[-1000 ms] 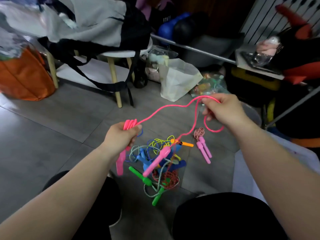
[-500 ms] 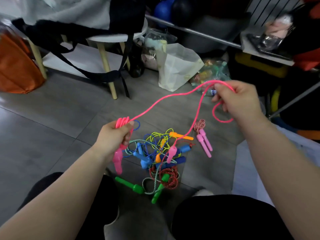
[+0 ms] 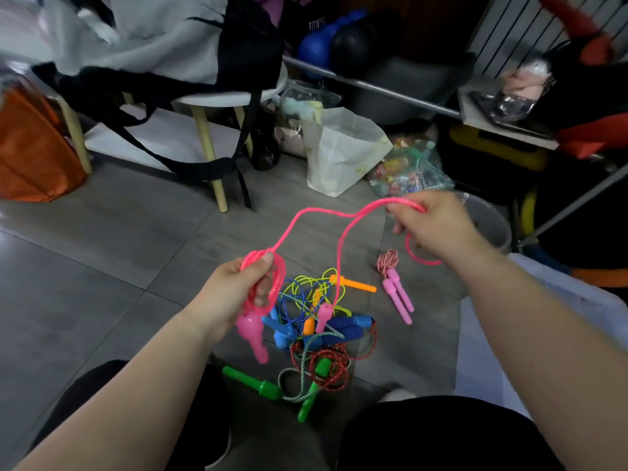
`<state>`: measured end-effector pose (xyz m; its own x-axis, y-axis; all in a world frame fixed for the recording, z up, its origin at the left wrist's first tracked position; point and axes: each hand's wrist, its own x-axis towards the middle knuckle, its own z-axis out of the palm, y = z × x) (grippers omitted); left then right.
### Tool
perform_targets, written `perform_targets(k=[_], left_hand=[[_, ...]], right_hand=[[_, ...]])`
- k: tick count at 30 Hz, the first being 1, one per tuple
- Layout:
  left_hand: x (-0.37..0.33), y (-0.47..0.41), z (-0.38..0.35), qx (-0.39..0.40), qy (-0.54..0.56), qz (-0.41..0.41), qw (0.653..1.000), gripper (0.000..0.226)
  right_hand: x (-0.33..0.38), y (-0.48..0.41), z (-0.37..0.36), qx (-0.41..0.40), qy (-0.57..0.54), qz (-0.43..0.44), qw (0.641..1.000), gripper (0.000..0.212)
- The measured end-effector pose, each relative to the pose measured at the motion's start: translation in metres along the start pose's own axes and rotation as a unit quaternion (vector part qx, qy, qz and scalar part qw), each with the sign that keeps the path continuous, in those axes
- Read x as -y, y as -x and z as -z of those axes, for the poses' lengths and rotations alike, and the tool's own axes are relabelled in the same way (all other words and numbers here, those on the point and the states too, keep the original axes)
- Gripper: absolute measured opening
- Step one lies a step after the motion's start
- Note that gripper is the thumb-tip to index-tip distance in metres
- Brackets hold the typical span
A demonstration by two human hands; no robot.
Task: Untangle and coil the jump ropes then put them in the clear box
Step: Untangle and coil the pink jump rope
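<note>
- Hands, two: pink coils are gripped in the left hand (image 3: 234,294); the same pink rope (image 3: 306,212) is pinched by the right hand (image 3: 431,226).
- Pink handles, two: one (image 3: 253,334) is hung below the left hand, one (image 3: 324,316) over the tangled pile (image 3: 326,348).
- Two green handles (image 3: 251,382) are seen in that pile, on the floor (image 3: 102,266).
- One coiled rope (image 3: 394,280) is laid beside it.

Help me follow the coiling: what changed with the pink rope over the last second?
The right hand swung the pink rope outward, then back toward the left hand, whose coil now hangs in wider loops. The free handle, slanted before, hangs upright over the tangled pile. Unchanged: both hands keep their grip; the pile and the bundled pink-handled rope lie on the floor.
</note>
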<state>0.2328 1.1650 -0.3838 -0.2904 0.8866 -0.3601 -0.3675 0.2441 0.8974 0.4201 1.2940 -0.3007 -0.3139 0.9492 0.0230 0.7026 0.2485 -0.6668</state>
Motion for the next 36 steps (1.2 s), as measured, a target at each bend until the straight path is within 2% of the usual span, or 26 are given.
perform_targets(k=[2,4,7,9,10,11,13,14,16,18,20,22,25,27,28,31,33,34,36], left_hand=[[0.001,-0.001,-0.003,0.026,0.026,0.018,0.999,0.03],[0.001,-0.005,-0.006,0.049,0.061,0.03,0.996,0.03],[0.0,-0.014,-0.009,0.077,0.073,0.036,0.994,0.027],[0.0,-0.021,-0.008,0.088,0.067,0.037,0.993,0.03],[0.0,-0.024,-0.006,0.099,0.065,0.039,0.992,0.034],[0.0,-0.026,-0.005,0.118,0.062,0.042,0.99,0.038],[0.0,-0.03,-0.002,0.162,0.043,0.059,0.984,0.05],[0.001,-0.031,-0.002,0.176,0.026,0.071,0.981,0.055],[0.002,-0.032,-0.002,0.183,0.004,0.086,0.979,0.046],[0.001,-0.035,-0.003,0.168,0.02,0.081,0.982,0.039],[0.0,-0.038,-0.001,0.148,0.053,0.079,0.984,0.034],[-0.001,-0.04,0.002,0.165,0.12,0.072,0.976,0.031],[0.0,-0.046,0.012,0.245,0.225,0.073,0.94,0.031],[0.0,-0.051,0.016,0.341,0.314,0.104,0.88,0.034],[0.0,-0.054,0.017,0.35,0.346,0.117,0.863,0.04],[0.001,-0.059,0.029,0.282,0.324,0.101,0.897,0.046],[-0.004,-0.063,0.032,0.286,0.345,0.064,0.892,0.042],[-0.005,-0.065,0.031,0.28,0.36,0.043,0.889,0.036],[-0.01,-0.062,0.035,0.109,0.346,0.007,0.932,0.026]], right_hand=[[-0.019,0.001,-0.02,0.041,0.01,-0.044,0.998,0.03],[-0.036,0.003,-0.041,0.11,0.023,-0.082,0.99,0.023],[-0.058,0.003,-0.066,0.198,0.113,-0.091,0.969,0.02],[-0.066,0.004,-0.076,0.218,0.174,-0.097,0.955,0.03],[-0.068,0.005,-0.081,0.199,0.179,-0.087,0.96,0.037],[-0.065,0.006,-0.084,0.163,0.154,-0.06,0.973,0.044],[-0.05,0.007,-0.088,0.102,0.008,0.007,0.995,0.058],[-0.041,0.007,-0.091,0.11,-0.072,0.034,0.991,0.062],[-0.026,0.005,-0.099,0.195,-0.191,0.059,0.96,0.056],[-0.021,0.003,-0.108,0.263,-0.277,0.05,0.923,0.036],[-0.023,-0.001,-0.112,0.276,-0.324,0.02,0.905,0.029],[-0.027,-0.004,-0.115,0.282,-0.354,0.0,0.892,0.029],[-0.026,-0.003,-0.118,0.314,-0.38,0.004,0.87,0.031],[-0.026,-0.002,-0.122,0.327,-0.383,-0.001,0.864,0.026],[-0.028,-0.003,-0.125,0.331,-0.381,-0.006,0.863,0.021],[-0.036,-0.006,-0.129,0.37,-0.392,-0.041,0.842,0.013],[-0.039,-0.007,-0.129,0.413,-0.408,-0.08,0.81,0.011],[-0.039,-0.008,-0.128,0.416,-0.403,-0.091,0.81,0.009],[-0.043,-0.01,-0.129,0.384,-0.361,-0.116,0.842,0.02]])
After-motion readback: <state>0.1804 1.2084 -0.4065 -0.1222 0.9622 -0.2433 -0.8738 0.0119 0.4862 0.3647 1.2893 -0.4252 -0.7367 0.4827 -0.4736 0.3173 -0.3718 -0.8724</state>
